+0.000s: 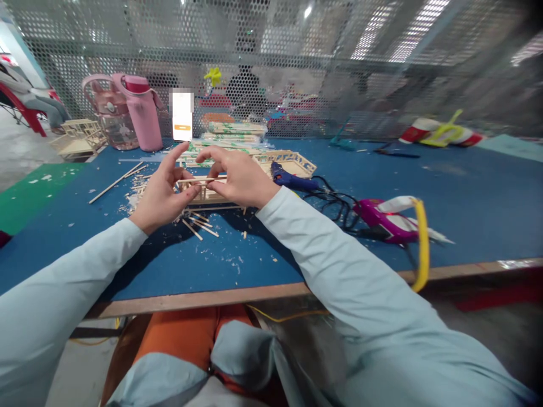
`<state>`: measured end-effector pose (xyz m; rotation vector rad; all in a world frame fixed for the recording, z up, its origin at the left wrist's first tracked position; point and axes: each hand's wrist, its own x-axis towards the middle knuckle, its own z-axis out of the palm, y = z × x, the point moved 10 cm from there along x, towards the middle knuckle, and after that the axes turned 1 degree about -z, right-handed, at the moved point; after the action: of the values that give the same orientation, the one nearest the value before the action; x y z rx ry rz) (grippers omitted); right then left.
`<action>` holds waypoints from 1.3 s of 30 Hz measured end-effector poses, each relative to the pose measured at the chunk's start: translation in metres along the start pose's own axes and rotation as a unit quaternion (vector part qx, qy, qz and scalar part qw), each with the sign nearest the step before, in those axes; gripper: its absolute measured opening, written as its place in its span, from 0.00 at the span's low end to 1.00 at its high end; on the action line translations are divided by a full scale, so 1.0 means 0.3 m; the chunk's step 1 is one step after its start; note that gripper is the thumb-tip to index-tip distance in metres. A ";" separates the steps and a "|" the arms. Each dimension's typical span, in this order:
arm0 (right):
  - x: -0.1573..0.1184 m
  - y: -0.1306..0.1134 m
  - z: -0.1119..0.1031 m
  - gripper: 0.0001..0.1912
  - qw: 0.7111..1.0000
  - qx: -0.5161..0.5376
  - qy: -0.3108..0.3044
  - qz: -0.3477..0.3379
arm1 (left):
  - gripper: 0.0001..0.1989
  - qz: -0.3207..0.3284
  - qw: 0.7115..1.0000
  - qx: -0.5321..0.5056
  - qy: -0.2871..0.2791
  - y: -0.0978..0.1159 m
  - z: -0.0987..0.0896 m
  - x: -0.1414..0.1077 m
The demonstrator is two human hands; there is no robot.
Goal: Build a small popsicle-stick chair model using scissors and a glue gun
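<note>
A small frame of pale wooden sticks [216, 196] rests on the blue table between my hands. My left hand [163, 189] is at its left end, thumb and fingers closed on a thin stick along the top of the frame. From the right, my right hand [240, 176] pinches the same thin stick near its other end, with the index finger arched above. The fingers partly hide the frame's upper side. Several short loose sticks [201, 224] lie just in front of the frame. Behind my right hand is a larger stick structure with a railing [292, 161].
A blue glue gun [292, 178] and black cables lie right of my right hand, then a magenta tool [386, 220] with a yellow strap. Pink bottle [144, 116], clear bottle [116, 121], lit phone [182, 117] and packaged sticks [233, 133] stand or lie behind, before a perforated metal screen [297, 68].
</note>
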<state>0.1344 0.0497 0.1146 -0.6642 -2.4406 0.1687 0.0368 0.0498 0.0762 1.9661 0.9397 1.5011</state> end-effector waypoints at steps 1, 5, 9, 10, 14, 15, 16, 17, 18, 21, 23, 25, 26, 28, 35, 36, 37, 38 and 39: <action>0.001 0.000 0.001 0.21 1.000 0.001 -0.001 -0.001 | 0.37 -0.001 1.000 0.001 -0.001 -0.001 0.000 0.000; 0.002 0.000 0.002 0.21 1.000 0.009 0.002 -0.002 | 0.37 0.001 1.000 0.010 -0.006 -0.001 0.000 0.000; 0.002 0.002 0.006 0.21 1.000 0.011 -0.003 -0.003 | 0.37 0.008 1.000 0.016 -0.007 -0.004 0.000 -0.005; 0.003 0.003 0.007 0.21 1.000 0.009 -0.006 -0.002 | 0.37 0.008 1.000 0.017 -0.008 -0.006 0.001 -0.007; 0.004 0.000 0.007 0.22 1.000 0.001 -0.006 -0.007 | 0.40 0.008 0.999 0.033 -0.012 -0.015 0.005 -0.011; 0.004 -0.001 0.006 0.22 1.000 -0.002 -0.005 -0.008 | 0.41 0.011 0.999 0.043 -0.012 -0.015 0.005 -0.011; 0.004 -0.002 0.005 0.22 1.000 -0.006 -0.004 -0.008 | 0.41 0.015 0.998 0.054 -0.011 -0.014 0.005 -0.010; 0.004 -0.003 0.005 0.22 1.000 -0.010 -0.004 -0.008 | 0.40 0.019 0.998 0.067 -0.010 -0.012 0.005 -0.009; 0.004 -0.002 0.006 0.22 1.000 -0.012 -0.005 -0.007 | 0.40 0.023 0.996 0.081 -0.010 -0.010 0.005 -0.008; 0.002 0.005 0.004 0.23 1.000 -0.010 -0.011 0.000 | 0.39 0.024 0.993 0.116 -0.017 -0.008 0.009 -0.007; -0.001 0.012 0.000 0.24 1.000 -0.005 -0.019 0.008 | 0.39 0.023 0.991 0.128 -0.023 -0.007 0.012 -0.007; -0.005 0.018 -0.001 0.25 0.999 0.003 -0.037 0.014 | 0.39 0.023 0.990 0.137 -0.027 -0.006 0.013 -0.008; -0.007 0.020 0.000 0.26 0.999 0.007 -0.048 0.016 | 0.39 0.022 0.989 0.142 -0.028 -0.006 0.014 -0.008; -0.012 0.025 0.007 0.27 0.997 0.011 -0.077 0.021 | 0.39 0.019 0.988 0.152 -0.033 -0.005 0.016 -0.009; -0.024 0.096 0.024 0.27 0.984 -0.085 -0.113 0.110 | 0.38 0.011 0.978 0.203 -0.042 0.003 0.019 -0.010; -0.025 0.105 0.029 0.26 0.980 -0.103 -0.115 0.123 | 0.38 0.011 0.977 0.208 -0.044 0.004 0.020 -0.010; -0.025 0.111 0.035 0.26 0.977 -0.116 -0.120 0.131 | 0.38 0.011 0.976 0.212 -0.046 0.005 0.021 -0.010; -0.025 0.112 0.041 0.25 0.975 -0.125 -0.125 0.136 | 0.39 0.010 0.975 0.216 -0.047 0.005 0.022 -0.010; -0.026 0.110 0.044 0.24 0.974 -0.129 -0.130 0.135 | 0.39 0.008 0.975 0.219 -0.048 0.005 0.023 -0.011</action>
<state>0.1460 0.0748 0.0912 -1.1556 -2.6365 0.0472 0.0431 0.0467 0.0734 2.3295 1.2998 1.2707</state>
